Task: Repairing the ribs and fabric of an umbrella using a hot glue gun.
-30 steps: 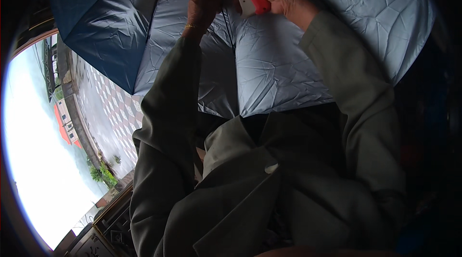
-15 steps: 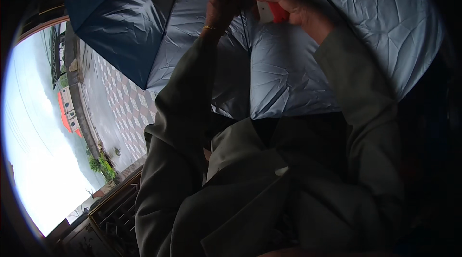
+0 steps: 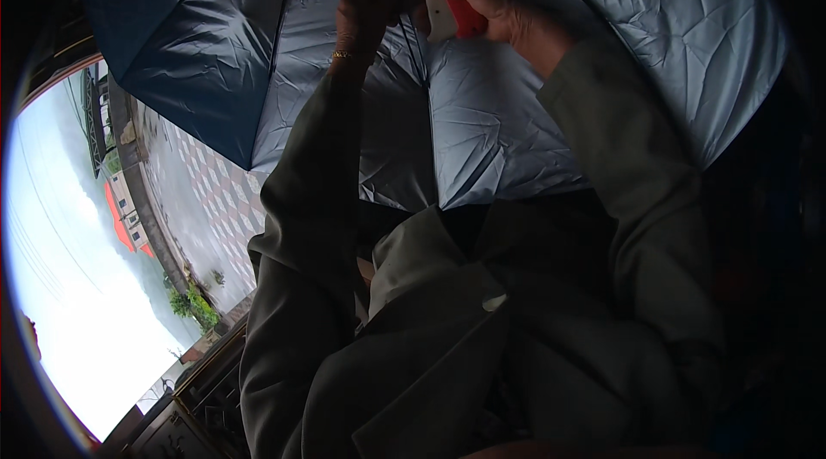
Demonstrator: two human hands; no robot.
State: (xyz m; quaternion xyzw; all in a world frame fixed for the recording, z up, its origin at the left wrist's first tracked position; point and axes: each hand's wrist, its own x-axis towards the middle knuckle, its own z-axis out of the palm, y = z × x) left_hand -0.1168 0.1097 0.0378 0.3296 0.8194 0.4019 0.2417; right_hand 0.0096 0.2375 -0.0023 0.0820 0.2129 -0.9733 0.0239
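Observation:
An opened umbrella (image 3: 503, 119) fills the upper half of the head view, its silvery lining facing me, with dark thin ribs across it. My left hand (image 3: 366, 16), a thin bracelet at its wrist, is closed at one umbrella rib; shadow hides its fingertips. My right hand (image 3: 503, 10) grips a red-and-white pistol-shaped hand tool (image 3: 467, 18) with a small pale knob on top. The thumb lies along the tool's side. Its front end is close to my left fingers and the rib; whether it touches them I cannot tell.
My dark jacket (image 3: 413, 338) and sleeves take up the lower middle. To the left, past a dark frame edge, lie a patterned tiled pavement (image 3: 219, 188), green plants (image 3: 194, 306), a building with an orange roof (image 3: 120, 214) and bright sky. The right side is deep shadow.
Both hands, the tool and the umbrella have shifted a little left in the picture, and the outdoor scene has shifted slightly too. Both grips look the same.

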